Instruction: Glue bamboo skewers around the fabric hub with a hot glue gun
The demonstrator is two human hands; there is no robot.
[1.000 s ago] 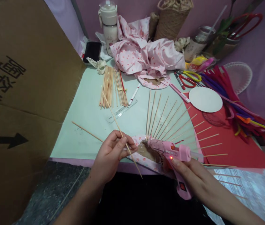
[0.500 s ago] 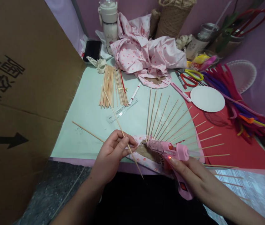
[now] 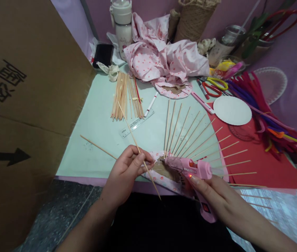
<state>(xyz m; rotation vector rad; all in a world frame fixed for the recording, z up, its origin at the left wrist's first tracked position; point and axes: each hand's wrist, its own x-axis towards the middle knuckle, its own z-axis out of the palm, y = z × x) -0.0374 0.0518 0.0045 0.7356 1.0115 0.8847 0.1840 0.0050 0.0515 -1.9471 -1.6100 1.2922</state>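
My left hand [image 3: 128,166] pinches a thin wooden skewer [image 3: 131,133] between thumb and fingers, slanted across the palm. In my right hand [image 3: 211,190] is a pink hot glue gun [image 3: 190,168], its small light lit red. The gun's nozzle touches or hovers just over a cardboard disc [image 3: 165,171] with a pink floral fabric edge [image 3: 161,178]; I cannot tell which. Several skewers [image 3: 182,133] fan out from the disc to the right. Another skewer [image 3: 98,146] sticks out leftward, its inner end hidden behind my left hand.
Bundled skewers [image 3: 120,98], a clear ruler [image 3: 135,126] and a marker [image 3: 150,104] lie ahead. Behind them are crumpled pink fabric [image 3: 148,63] and a bottle [image 3: 123,31]. Scissors [image 3: 212,89], a white disc [image 3: 232,110] and pipe cleaners [image 3: 261,101] are right. A cardboard box [image 3: 33,105] stands left.
Almost nothing differs. The glue gun tilts very slightly, and both hands keep their holds; the view shifts a little.
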